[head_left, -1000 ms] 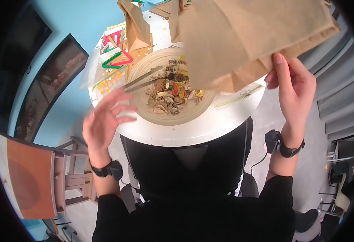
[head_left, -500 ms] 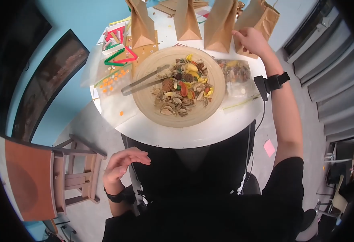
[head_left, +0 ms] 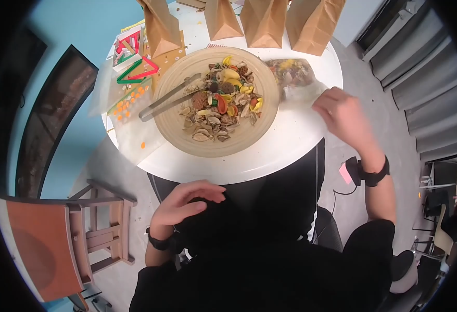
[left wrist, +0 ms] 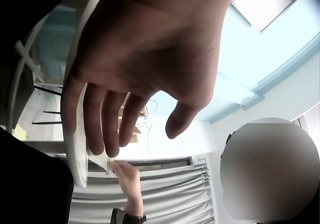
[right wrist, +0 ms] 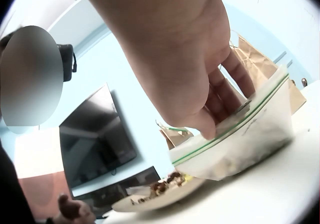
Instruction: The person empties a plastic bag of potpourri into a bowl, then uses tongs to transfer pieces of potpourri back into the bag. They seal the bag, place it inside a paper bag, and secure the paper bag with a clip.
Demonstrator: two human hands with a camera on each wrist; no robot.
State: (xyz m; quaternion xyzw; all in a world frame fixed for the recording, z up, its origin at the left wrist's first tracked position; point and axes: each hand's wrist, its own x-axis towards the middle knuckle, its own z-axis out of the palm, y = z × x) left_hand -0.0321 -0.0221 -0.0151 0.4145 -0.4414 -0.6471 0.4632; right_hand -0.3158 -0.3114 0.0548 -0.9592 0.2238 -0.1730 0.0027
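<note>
My right hand (head_left: 345, 118) pinches the top edge of a clear zip bag (head_left: 305, 92) at the table's right side. In the right wrist view the thumb lies at the bag's green seal (right wrist: 260, 101), the other fingers behind it. Dried pieces fill part of this bag. Beside it, a round wooden plate (head_left: 174, 130) bears a heap of potpourri (head_left: 220, 104), with metal tongs (head_left: 161, 104) resting across its left rim. Over the lap, in front of the table edge, my left hand (head_left: 187, 203) hovers with relaxed fingers and holds nothing.
Several brown paper bags (head_left: 262, 26) stand along the back. At the left lie a zip bag with orange pieces (head_left: 127, 104), a white box (head_left: 127, 49) and red and green strips (head_left: 137, 70). A wooden stool (head_left: 103, 229) stands on the floor left of the table.
The right hand set a brown paper bag down at the back right, let go and came nearer to the zip bag, lifting its edge. My left hand withdrew from the tongs to the lap.
</note>
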